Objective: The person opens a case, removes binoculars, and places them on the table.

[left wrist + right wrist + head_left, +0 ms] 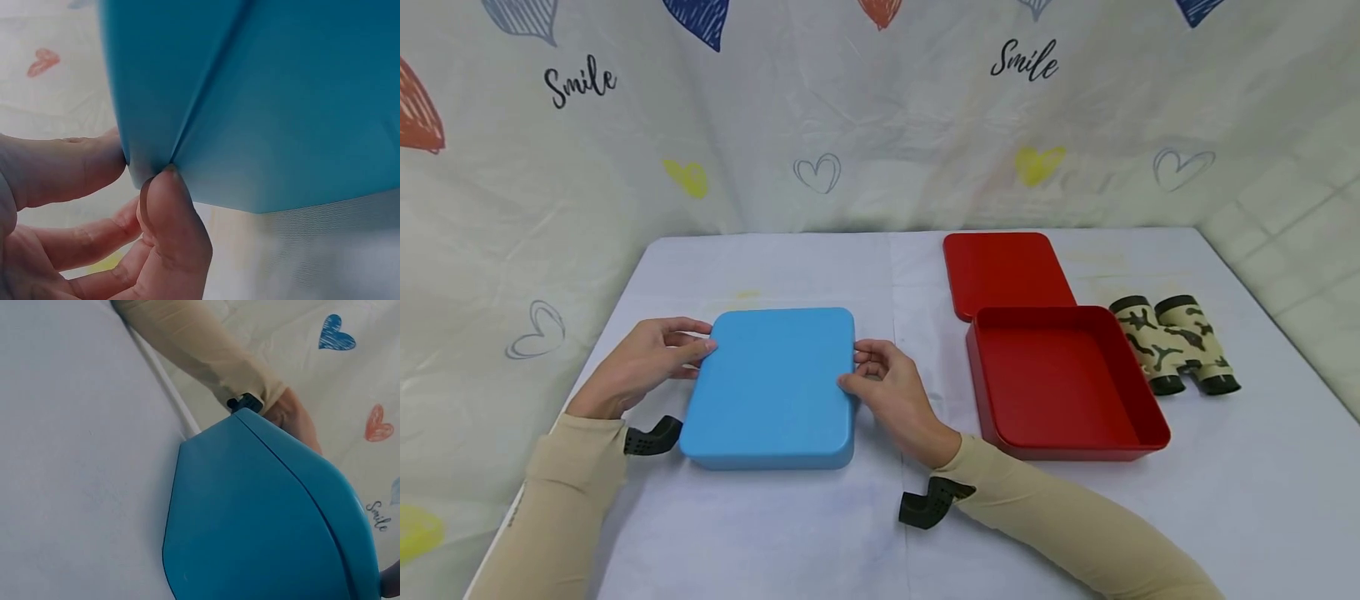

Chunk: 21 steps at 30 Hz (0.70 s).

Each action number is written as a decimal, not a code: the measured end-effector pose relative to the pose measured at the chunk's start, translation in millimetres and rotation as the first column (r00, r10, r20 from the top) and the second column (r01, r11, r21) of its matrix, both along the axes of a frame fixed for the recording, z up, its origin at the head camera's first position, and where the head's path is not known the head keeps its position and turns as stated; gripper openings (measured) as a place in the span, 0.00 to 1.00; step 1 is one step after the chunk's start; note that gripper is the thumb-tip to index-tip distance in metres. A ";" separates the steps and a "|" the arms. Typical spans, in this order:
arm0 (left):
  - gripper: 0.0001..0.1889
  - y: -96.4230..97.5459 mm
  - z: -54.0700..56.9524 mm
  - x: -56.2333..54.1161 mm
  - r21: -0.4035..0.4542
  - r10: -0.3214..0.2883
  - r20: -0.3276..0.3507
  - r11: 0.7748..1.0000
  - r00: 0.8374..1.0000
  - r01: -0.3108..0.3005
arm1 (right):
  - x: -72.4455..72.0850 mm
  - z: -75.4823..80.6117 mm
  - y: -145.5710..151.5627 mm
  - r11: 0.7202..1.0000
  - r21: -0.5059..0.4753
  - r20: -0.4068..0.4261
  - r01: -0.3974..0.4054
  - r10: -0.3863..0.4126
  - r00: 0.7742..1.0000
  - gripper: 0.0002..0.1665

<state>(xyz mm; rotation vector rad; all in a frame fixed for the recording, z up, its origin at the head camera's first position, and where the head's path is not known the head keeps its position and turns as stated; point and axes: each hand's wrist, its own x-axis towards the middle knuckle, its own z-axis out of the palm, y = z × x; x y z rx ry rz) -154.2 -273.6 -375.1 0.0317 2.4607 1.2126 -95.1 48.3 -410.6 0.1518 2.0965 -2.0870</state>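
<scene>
A light blue rectangular box (pixel 775 462) with its blue lid (pixel 778 379) on lies left of the table's middle. My left hand (pixel 658 358) pinches the lid at its left edge near the far corner; in the left wrist view its fingertips (pixel 172 187) meet the seam between lid and box. My right hand (pixel 895 400) grips the lid's right edge, thumb at the rim and the other fingers curled along the side. Only a bit of a right finger (pixel 390 581) shows in the right wrist view. What the box holds is hidden.
To the right stands an open red box (pixel 1067 375) with nothing inside. Its red lid (pixel 1007 271) lies flat behind it. Camouflage-patterned binoculars (pixel 1180 346) lie at the red box's right side. A white cloth covers the table (pixel 760 533), and a printed curtain (pixel 910 108) hangs behind.
</scene>
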 end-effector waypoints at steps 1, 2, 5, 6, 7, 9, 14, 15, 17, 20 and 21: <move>0.32 0.1 0.6 0.2 0.002 0.002 0.003 1.000 1.000 -0.002 | -0.2 -0.2 -0.1 1.000 0.000 -0.002 0.001 -0.001 1.000 0.31; 0.32 0.0 1.1 0.5 0.005 0.002 0.005 1.000 1.000 -0.002 | -0.2 -0.1 -0.3 1.000 0.001 -0.004 0.002 -0.002 1.000 0.31; 0.32 -0.3 2.0 1.0 0.008 0.001 0.009 1.000 1.000 -0.001 | 0.1 0.6 -0.7 1.000 0.009 -0.008 0.004 -0.004 1.000 0.30; 0.32 -0.6 2.2 1.2 0.010 0.000 0.009 1.000 1.000 0.000 | 0.1 0.8 -1.0 1.000 0.010 -0.007 0.005 -0.005 1.000 0.30; 0.33 -0.7 2.1 1.2 0.011 -0.001 0.010 1.000 1.000 0.001 | 0.2 0.6 -0.8 1.000 0.014 -0.008 0.006 -0.006 1.000 0.30; 0.33 -0.9 2.0 1.2 0.015 -0.003 0.011 1.000 1.000 0.003 | 0.2 0.4 -0.7 1.000 0.020 -0.010 0.006 -0.005 1.000 0.29; 0.34 -0.9 1.8 0.6 0.040 -0.017 0.031 0.999 0.999 0.015 | 0.8 -0.1 -0.5 0.999 0.033 -0.008 0.010 -0.010 1.000 0.29; 0.34 -1.0 1.7 0.3 0.046 -0.019 0.036 0.999 0.999 0.018 | 1.1 -0.2 -0.5 0.999 0.036 -0.008 0.013 -0.013 1.000 0.29; 0.34 -1.4 1.8 0.1 0.060 -0.028 0.047 0.998 0.999 0.025 | 1.6 -0.2 -0.6 0.999 0.040 -0.009 0.018 -0.018 1.000 0.28; 0.34 -1.6 2.2 0.1 0.081 -0.036 0.062 0.996 0.997 0.031 | 2.1 0.0 -0.7 0.998 0.051 -0.014 0.026 -0.025 1.000 0.27; 0.34 -1.8 2.1 0.0 0.083 -0.041 0.065 0.996 0.997 0.035 | 2.3 0.0 -0.6 0.998 0.058 -0.016 0.028 -0.027 1.000 0.27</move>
